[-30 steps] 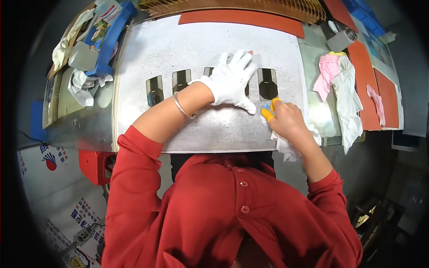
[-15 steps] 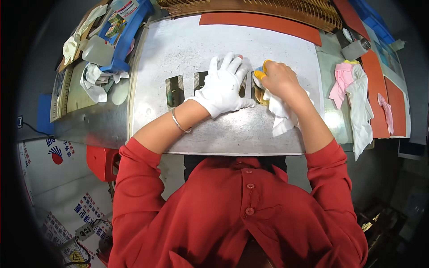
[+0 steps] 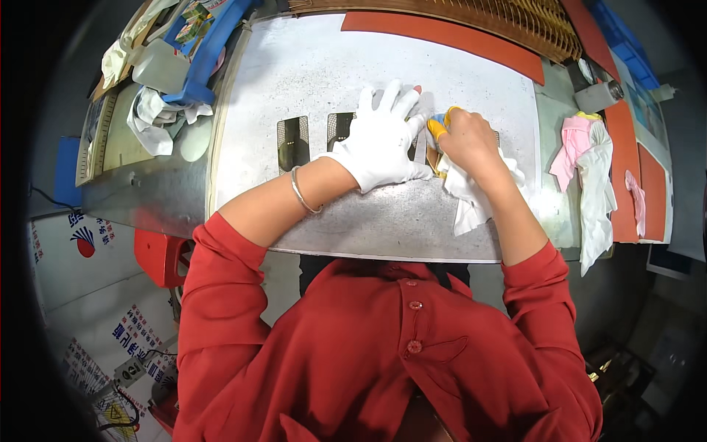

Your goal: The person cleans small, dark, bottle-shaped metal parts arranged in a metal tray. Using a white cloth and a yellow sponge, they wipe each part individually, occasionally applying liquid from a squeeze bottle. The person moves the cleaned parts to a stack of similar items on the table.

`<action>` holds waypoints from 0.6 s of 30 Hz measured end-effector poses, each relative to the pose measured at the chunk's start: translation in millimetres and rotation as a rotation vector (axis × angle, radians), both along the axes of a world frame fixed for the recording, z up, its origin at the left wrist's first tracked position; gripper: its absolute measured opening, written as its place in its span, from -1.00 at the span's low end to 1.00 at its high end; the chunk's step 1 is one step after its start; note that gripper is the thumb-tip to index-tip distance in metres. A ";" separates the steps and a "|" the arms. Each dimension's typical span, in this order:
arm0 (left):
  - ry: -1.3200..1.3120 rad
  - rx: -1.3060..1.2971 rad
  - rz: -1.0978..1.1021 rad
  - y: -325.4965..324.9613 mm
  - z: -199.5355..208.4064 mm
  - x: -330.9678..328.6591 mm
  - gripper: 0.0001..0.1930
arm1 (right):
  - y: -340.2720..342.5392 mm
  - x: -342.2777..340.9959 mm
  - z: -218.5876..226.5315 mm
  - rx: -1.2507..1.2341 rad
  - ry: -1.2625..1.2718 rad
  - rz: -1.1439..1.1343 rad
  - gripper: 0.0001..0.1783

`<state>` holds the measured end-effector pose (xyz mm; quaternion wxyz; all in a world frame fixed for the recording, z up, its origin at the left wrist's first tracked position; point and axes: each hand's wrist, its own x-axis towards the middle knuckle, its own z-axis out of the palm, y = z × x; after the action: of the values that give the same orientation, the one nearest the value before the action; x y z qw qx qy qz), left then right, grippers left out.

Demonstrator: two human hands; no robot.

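Observation:
In a white glove, my left hand [image 3: 383,146] lies flat with its fingers spread. It covers part of a row of thin dark rectangular plates on the worktop. The leftmost plate [image 3: 293,144] shows fully, with a mesh-like pattern along its edge; a second plate [image 3: 339,131] is partly under the glove. My right hand [image 3: 471,141], ungloved with yellow finger covers, is closed on a white cloth [image 3: 471,197]. It presses down at the right end of the row, beside the left fingertips. Plates beneath both hands are mostly hidden.
A pale metal worktop sheet [image 3: 294,74] spans the bench. Along the far edge lie an orange strip [image 3: 442,37] and a ribbed brown rack [image 3: 471,16]. At left stands a blue bin [image 3: 199,74]; at right, pink [image 3: 571,147] and white cloths [image 3: 595,191] and a bottle [image 3: 598,96].
The view has shifted slightly. My right hand, with the cloth, has turned a little and sits closer to the gloved fingertips. My left hand stays spread on the plates.

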<state>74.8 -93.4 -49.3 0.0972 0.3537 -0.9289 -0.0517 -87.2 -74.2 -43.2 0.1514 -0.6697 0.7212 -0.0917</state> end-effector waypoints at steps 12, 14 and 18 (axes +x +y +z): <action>-0.049 -0.113 -0.184 -7.7 -0.3 0.7 -0.17 | 38.1 7.2 -4.7 -0.028 0.029 0.004 -0.71; -0.084 -0.111 -0.197 -7.6 0.8 0.1 -0.14 | 45.3 8.3 -5.4 -0.025 0.001 0.002 -0.70; -0.107 -0.092 -0.222 -9.8 3.1 2.7 0.00 | 59.7 10.3 -8.0 -0.046 0.003 0.019 -0.69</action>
<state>77.4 -103.1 -46.2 0.0576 0.2461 -0.9675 -0.0004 -76.9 -14.4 -51.2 0.1358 -0.6799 0.7128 -0.1056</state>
